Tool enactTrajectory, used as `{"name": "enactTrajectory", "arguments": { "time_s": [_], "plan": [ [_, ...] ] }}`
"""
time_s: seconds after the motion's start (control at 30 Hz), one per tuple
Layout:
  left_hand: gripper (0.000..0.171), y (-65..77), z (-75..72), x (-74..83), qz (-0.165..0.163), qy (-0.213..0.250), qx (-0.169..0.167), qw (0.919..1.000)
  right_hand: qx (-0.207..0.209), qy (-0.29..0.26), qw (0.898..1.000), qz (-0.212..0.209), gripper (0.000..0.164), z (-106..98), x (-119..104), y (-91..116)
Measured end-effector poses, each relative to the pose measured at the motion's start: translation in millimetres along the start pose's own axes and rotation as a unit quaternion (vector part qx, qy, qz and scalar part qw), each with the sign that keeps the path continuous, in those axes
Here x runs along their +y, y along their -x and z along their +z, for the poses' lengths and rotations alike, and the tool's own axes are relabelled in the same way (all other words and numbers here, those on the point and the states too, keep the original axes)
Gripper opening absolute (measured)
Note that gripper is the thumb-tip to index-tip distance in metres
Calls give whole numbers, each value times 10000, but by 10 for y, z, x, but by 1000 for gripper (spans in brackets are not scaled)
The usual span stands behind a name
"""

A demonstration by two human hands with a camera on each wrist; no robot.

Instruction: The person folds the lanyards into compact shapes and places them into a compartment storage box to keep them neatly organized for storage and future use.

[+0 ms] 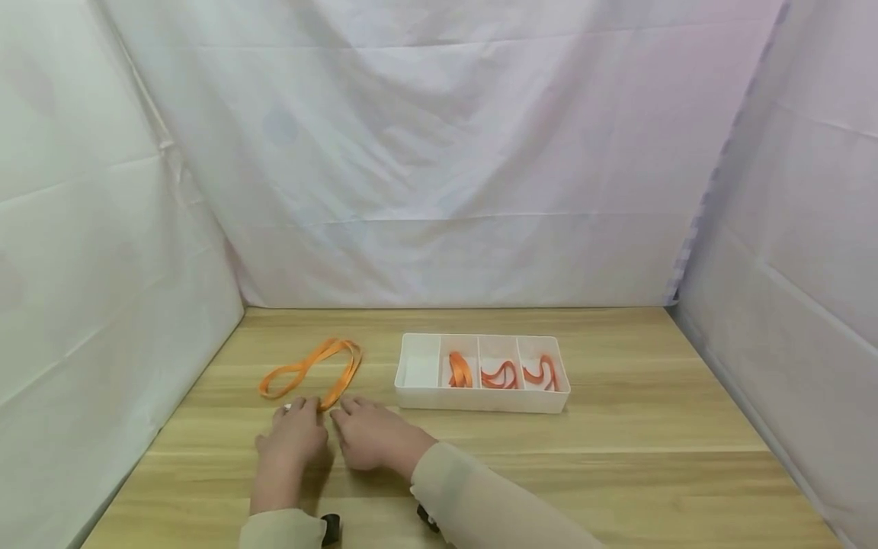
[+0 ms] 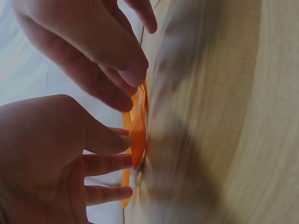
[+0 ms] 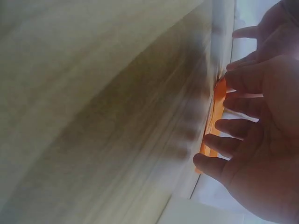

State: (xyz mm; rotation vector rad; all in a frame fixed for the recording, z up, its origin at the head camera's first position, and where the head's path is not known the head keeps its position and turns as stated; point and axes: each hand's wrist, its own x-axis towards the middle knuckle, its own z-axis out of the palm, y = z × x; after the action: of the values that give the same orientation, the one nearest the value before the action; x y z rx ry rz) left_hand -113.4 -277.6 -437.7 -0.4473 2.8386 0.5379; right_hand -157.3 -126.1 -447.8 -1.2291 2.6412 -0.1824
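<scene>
A long orange ribbon strap [image 1: 352,366], looped and slightly twisted, lies on the wooden table left of the tray. My left hand [image 1: 293,436] is at its near end, fingertips right at the strap and close over the tabletop. In the left wrist view the fingers [image 2: 108,163] of that hand are nearly straight beside the strap [image 2: 138,135]. My right hand [image 1: 370,435] is just right of the strap's near end. Its fingers [image 3: 223,144] are extended and spread, overlapping the strap [image 3: 217,105] in the right wrist view. A small pale piece shows by the left fingertips.
A white tray [image 1: 480,400] with compartments stands to the right of the strap. Folded orange straps [image 1: 460,370] lie in three of its compartments; the leftmost shows a bare floor. White cloth [image 1: 439,152] hangs behind the table and along both sides.
</scene>
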Motion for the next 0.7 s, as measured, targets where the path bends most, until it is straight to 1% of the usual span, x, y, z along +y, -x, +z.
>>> {"name": "enactTrajectory", "arguments": {
  "time_s": [0.1,0.23,0.33,0.43,0.5,0.57,0.63,0.7],
  "plan": [
    [61,11,-4,24,28,40,65,10000,-39,-80,9999,105,56,10,-9,-48],
    [61,18,-1,38,114,88,251,9996,-43,56,9999,143,56,-2,-10,-81],
    [58,19,1,32,332,137,456,9983,-19,482,9988,-9,53,-1,-1,-99],
    [48,22,-3,22,636,200,628,9958,-42,938,9953,-247,50,13,6,-112],
    [41,26,-5,6,802,237,701,9940,2,1217,9918,-394,47,33,9,-114],
    [35,28,-7,-11,874,276,725,9931,114,1385,9891,-478,42,43,10,-105],
    [34,26,-3,-28,904,326,685,9930,231,1465,9876,-522,34,47,15,-81],
    [32,22,4,-43,927,377,623,9930,234,1447,9877,-537,25,26,25,-40]
  ]
}}
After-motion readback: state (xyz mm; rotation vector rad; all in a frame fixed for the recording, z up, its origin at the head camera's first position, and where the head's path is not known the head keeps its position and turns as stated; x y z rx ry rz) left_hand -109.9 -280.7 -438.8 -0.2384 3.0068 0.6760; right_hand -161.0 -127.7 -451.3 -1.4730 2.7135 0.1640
